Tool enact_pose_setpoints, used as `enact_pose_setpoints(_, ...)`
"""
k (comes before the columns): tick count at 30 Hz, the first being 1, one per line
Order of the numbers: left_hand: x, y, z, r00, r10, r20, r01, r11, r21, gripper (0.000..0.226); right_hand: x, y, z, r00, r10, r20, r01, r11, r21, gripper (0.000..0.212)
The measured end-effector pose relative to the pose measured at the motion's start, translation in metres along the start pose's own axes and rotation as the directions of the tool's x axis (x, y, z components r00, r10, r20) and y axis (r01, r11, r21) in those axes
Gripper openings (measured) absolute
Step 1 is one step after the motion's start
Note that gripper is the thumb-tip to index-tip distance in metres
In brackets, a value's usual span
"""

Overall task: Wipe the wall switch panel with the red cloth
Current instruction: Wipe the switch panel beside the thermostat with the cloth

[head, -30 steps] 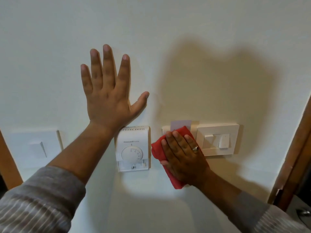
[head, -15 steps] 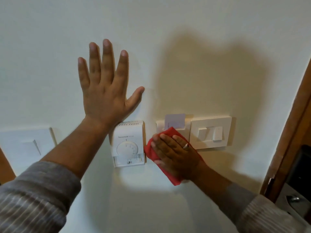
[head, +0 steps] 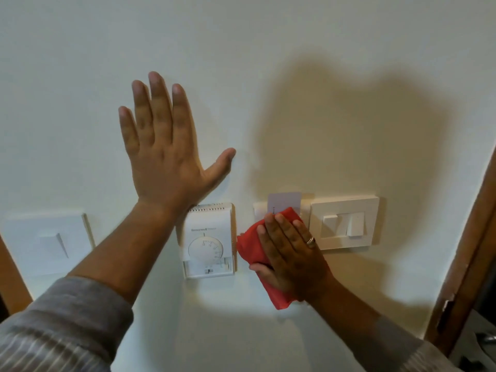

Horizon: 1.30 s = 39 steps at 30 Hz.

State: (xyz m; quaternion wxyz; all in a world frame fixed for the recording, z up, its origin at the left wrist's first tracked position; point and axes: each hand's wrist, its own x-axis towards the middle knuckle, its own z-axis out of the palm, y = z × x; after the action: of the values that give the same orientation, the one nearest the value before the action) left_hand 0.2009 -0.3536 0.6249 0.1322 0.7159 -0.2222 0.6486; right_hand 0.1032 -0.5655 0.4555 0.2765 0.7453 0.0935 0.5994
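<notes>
My left hand [head: 163,157] lies spread flat on the wall [head: 349,76] while my right hand [head: 291,253] presses the red cloth [head: 249,244] over the panel's left end, where careless pressure could dislodge the card [head: 284,201] or flip the switches [head: 345,224].

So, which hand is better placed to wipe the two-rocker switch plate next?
The right hand. It already presses the red cloth flat on the wall, right beside the switch plate. The left hand lies open on the wall above the thermostat, without cloth.
</notes>
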Motion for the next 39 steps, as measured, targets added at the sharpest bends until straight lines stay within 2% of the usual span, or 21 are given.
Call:
enact_pose_setpoints(2, 0.0, 0.0, 0.002, 1.0, 0.005, -0.001, -0.005, 1.0, 0.001, 0.107, 0.008, -0.017, 0.001, 0.988, 0.155, 0.014, -0.156, 0.988, 0.024, 0.081)
enact_pose_setpoints(4, 0.0, -0.002, 0.003, 1.0, 0.016, -0.012, -0.016, 1.0, 0.016, 0.106, 0.008, -0.028, 0.003, 0.982, 0.187, 0.028, -0.188, 0.982, 0.032, 0.082)
enact_pose_setpoints(6, 0.0, -0.003, 0.003, 0.999, 0.03, -0.02, -0.029, 0.999, 0.027, 0.105, -0.001, -0.015, 0.003, 0.999, -0.033, 0.025, 0.032, 0.999, 0.032, 0.08)
enact_pose_setpoints(8, 0.0, -0.002, 0.002, 0.999, 0.039, -0.021, -0.038, 0.999, 0.016, 0.105, -0.009, 0.015, -0.001, 0.945, -0.32, 0.064, 0.318, 0.947, 0.047, 0.079)
enact_pose_setpoints(9, 0.0, -0.002, 0.002, 0.999, 0.037, -0.023, -0.037, 0.999, 0.011, 0.105, -0.01, 0.027, -0.002, 0.915, -0.393, 0.09, 0.39, 0.919, 0.049, 0.082)
enact_pose_setpoints(10, 0.0, -0.002, 0.001, 0.999, 0.034, -0.024, -0.034, 0.999, 0.008, 0.105, -0.01, 0.033, -0.004, 0.916, -0.389, 0.1, 0.386, 0.921, 0.047, 0.086)
enact_pose_setpoints(11, 0.0, -0.001, 0.002, 0.999, 0.031, -0.024, -0.031, 1.0, 0.001, 0.105, -0.009, 0.031, -0.005, 0.949, -0.306, 0.081, 0.303, 0.952, 0.045, 0.088)
enact_pose_setpoints(13, 0.0, -0.002, 0.002, 0.999, 0.025, -0.02, -0.026, 1.0, -0.004, 0.105, -0.001, 0.01, -0.003, 0.999, -0.017, 0.035, 0.016, 0.999, 0.038, 0.087)
enact_pose_setpoints(15, 0.0, -0.002, 0.004, 0.999, 0.024, -0.024, -0.024, 1.0, -0.003, 0.105, 0.006, -0.019, 0.001, 0.971, 0.23, 0.063, -0.234, 0.97, 0.06, 0.085)
enact_pose_setpoints(16, 0.0, -0.002, 0.004, 0.999, 0.024, -0.029, -0.024, 1.0, 0.002, 0.105, 0.009, -0.03, 0.003, 0.954, 0.293, 0.07, -0.298, 0.951, 0.084, 0.083)
enact_pose_setpoints(17, 0.0, -0.002, 0.005, 0.999, 0.023, -0.034, -0.023, 1.0, 0.006, 0.105, 0.008, -0.033, 0.005, 0.96, 0.271, 0.071, -0.277, 0.955, 0.106, 0.082)
enact_pose_setpoints(19, 0.0, -0.002, 0.005, 0.999, 0.026, -0.037, -0.026, 1.0, 0.008, 0.105, -0.004, -0.019, 0.004, 0.997, -0.027, 0.073, 0.02, 0.995, 0.1, 0.078)
enact_pose_setpoints(21, 0.0, -0.002, 0.005, 0.999, 0.025, -0.038, -0.025, 1.0, 0.009, 0.105, -0.012, 0.011, 0.002, 0.939, -0.327, 0.103, 0.321, 0.944, 0.077, 0.078)
enact_pose_setpoints(22, 0.0, -0.002, 0.004, 0.999, 0.026, -0.038, -0.025, 1.0, 0.008, 0.105, -0.013, 0.023, 0.002, 0.923, -0.368, 0.111, 0.362, 0.93, 0.07, 0.081)
enact_pose_setpoints(23, 0.0, -0.002, 0.004, 0.999, 0.026, -0.035, -0.026, 1.0, 0.006, 0.105, -0.012, 0.027, 0.002, 0.939, -0.329, 0.096, 0.325, 0.944, 0.057, 0.084)
enact_pose_setpoints(25, 0.001, -0.001, 0.004, 0.999, 0.024, -0.038, -0.024, 1.0, 0.006, 0.105, -0.006, 0.02, 0.003, 0.992, -0.125, 0.031, 0.124, 0.991, 0.044, 0.085)
enact_pose_setpoints(27, 0.001, -0.002, 0.005, 0.999, 0.025, -0.04, -0.024, 1.0, 0.012, 0.105, 0.0, 0.004, 0.004, 1.0, 0.005, 0.021, -0.007, 0.998, 0.068, 0.082)
enact_pose_setpoints(29, 0.002, -0.002, 0.004, 0.999, 0.022, -0.038, -0.021, 1.0, 0.02, 0.105, 0.0, 0.004, 0.002, 0.998, -0.052, 0.017, 0.051, 0.994, 0.093, 0.077)
enact_pose_setpoints(33, 0.002, -0.001, 0.001, 0.999, 0.027, -0.023, -0.027, 1.0, 0.005, 0.105, -0.014, 0.046, -0.003, 0.904, -0.413, 0.112, 0.399, 0.908, 0.124, 0.08)
enact_pose_setpoints(34, 0.001, -0.001, 0.001, 0.999, 0.028, -0.02, -0.028, 1.0, 0.007, 0.105, -0.014, 0.053, -0.004, 0.903, -0.414, 0.113, 0.401, 0.908, 0.121, 0.081)
enact_pose_setpoints(39, 0.002, 0.001, -0.001, 1.0, 0.022, -0.005, -0.022, 1.0, 0.021, 0.105, 0.001, 0.037, 0.0, 0.982, -0.189, 0.021, 0.189, 0.981, 0.035, 0.082)
